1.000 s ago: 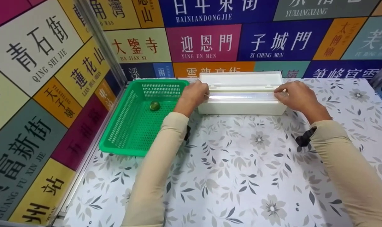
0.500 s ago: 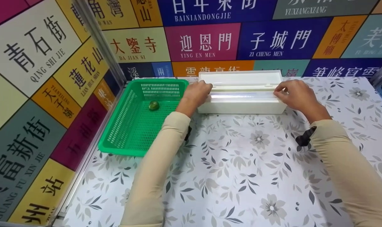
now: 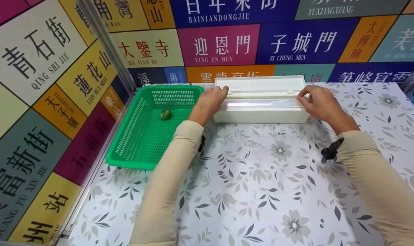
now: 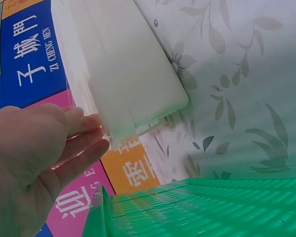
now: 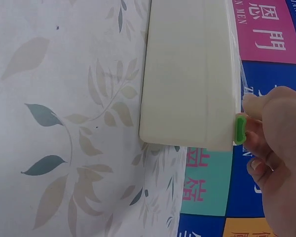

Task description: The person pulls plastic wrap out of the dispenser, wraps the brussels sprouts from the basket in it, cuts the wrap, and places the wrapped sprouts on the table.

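Box [image 3: 261,117] partly behind left hand [image 3: 209,101], top lettering [image 3: 217,6] cropped

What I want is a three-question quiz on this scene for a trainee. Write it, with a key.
1. Multiple choice: What shows inside the green basket? A) a spoon; B) a small round green item; C) a cup.
2. True or false: The lid of the white box is closed.
3. Short answer: Which grip is nearer the green basket?

Key: 1. B. 2. False; the lid stands open. 3. The left grip.
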### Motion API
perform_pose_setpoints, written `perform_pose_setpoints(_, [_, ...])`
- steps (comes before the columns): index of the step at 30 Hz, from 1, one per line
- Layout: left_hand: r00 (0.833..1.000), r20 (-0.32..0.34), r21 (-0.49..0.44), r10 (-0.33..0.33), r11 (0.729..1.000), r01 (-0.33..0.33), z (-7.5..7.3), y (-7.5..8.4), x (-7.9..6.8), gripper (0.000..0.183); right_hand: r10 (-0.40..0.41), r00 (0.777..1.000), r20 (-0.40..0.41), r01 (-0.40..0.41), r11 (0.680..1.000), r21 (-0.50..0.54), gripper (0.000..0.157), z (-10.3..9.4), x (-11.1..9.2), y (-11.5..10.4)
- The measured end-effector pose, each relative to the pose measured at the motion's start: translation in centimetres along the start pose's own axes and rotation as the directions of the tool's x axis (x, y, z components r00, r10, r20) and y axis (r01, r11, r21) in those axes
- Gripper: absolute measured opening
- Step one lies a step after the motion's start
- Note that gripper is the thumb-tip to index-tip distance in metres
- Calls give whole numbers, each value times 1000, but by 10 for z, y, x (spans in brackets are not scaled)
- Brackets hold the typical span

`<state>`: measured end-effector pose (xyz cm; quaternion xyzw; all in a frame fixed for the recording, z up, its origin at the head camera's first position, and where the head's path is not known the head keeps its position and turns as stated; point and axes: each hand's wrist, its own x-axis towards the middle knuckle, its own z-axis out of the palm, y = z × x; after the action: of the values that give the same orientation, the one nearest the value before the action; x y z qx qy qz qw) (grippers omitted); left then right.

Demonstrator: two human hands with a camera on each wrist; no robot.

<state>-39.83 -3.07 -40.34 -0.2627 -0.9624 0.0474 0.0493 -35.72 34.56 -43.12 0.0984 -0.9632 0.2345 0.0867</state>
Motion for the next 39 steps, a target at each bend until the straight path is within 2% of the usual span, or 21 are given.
perform_pose_setpoints(5, [1000,-11,-42,5,999,-6,3,-1,2,44,-8,998,-63,10,999,37,24,4,-2,2])
perform_pose_setpoints(10, [1000,-7,-30,-14,999,14,1,-3,3,46,-31,995,-92,42,993,114,25,5,-3,3])
perform_pose_setpoints(13, [999,-13,-49,-34,998,33,-1,-5,4,39,-35,994,-106,49,989,141,25,5,-3,4])
perform_pose_setpoints(18, [997,-28,-146,-71,987,66,-4,-7,4,20,-37,991,-131,56,988,143,26,6,-4,6])
perform_pose_setpoints(22, [994,-22,-218,-107,971,100,-5,-8,3,14,-42,992,-120,58,990,125,26,6,-4,7])
perform_pose_setpoints(26, [990,-61,-250,-129,962,110,-6,-9,2,15,-24,995,-101,35,993,112,28,5,-3,5])
perform_pose_setpoints(31, [985,-118,-256,-126,962,93,-6,-11,0,16,20,995,-93,-7,991,134,31,7,-3,2])
perform_pose_setpoints(39, [981,-138,-243,-138,965,102,-10,-11,-1,18,15,995,-95,3,982,189,33,7,-4,1])
